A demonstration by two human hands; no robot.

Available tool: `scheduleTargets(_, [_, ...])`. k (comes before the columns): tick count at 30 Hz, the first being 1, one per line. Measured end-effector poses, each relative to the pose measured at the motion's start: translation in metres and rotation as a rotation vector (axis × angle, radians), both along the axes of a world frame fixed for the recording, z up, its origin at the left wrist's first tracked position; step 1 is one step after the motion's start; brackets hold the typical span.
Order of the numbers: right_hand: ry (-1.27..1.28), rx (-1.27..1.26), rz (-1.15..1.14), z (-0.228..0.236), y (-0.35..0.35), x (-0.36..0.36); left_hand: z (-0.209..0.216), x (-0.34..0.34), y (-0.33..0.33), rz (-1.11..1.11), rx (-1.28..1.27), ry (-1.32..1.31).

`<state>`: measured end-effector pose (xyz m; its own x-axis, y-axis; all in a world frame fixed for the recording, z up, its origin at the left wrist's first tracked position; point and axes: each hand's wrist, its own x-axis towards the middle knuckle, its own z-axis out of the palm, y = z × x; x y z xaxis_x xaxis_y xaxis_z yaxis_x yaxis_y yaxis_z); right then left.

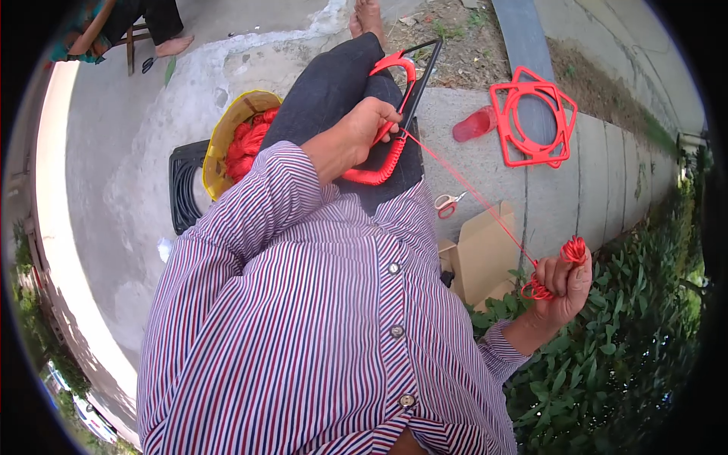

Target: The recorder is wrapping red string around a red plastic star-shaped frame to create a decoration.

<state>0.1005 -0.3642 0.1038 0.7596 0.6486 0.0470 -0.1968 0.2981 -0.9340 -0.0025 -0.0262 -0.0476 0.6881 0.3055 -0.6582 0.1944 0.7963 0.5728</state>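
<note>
My left hand (353,135) is closed around a squarish frame (388,168) above my lap. Red cord is wound closely along part of this frame, while its far side shows bare black bar. Stretched from the frame, a thin red cord (474,189) runs straight to the lower right. At its other end, my right hand (563,287) grips a bundle of red cord (575,250), with loops hanging out below the fingers. Scissors (447,205) with pale and red handles lie on the paving between the hands.
A yellow container (217,161) of red cord (246,148) stands left of my leg, beside a black tray (182,189) with dark coils. To the right are a finished-looking red frame (502,140), a red slipper (475,125), cardboard (489,243) and bushes (591,371). Another person (152,19) sits far left.
</note>
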Motion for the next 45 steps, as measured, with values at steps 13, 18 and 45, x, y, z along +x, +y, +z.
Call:
scheduleTargets(13, [0.611,0.178,0.091,-0.105,0.071,0.006,0.03,-0.04,-0.017,-0.217,1.418,-0.045])
scheduleTargets(18, [0.454,0.055,0.435,-0.109,0.148,-0.052,0.082,-0.042,-0.042,-0.391,1.033,-0.375])
scheduleTargets(45, [0.126,0.232,0.332,-0.042,0.173,0.023,-0.013,-0.007,0.002,-0.138,0.566,-0.006])
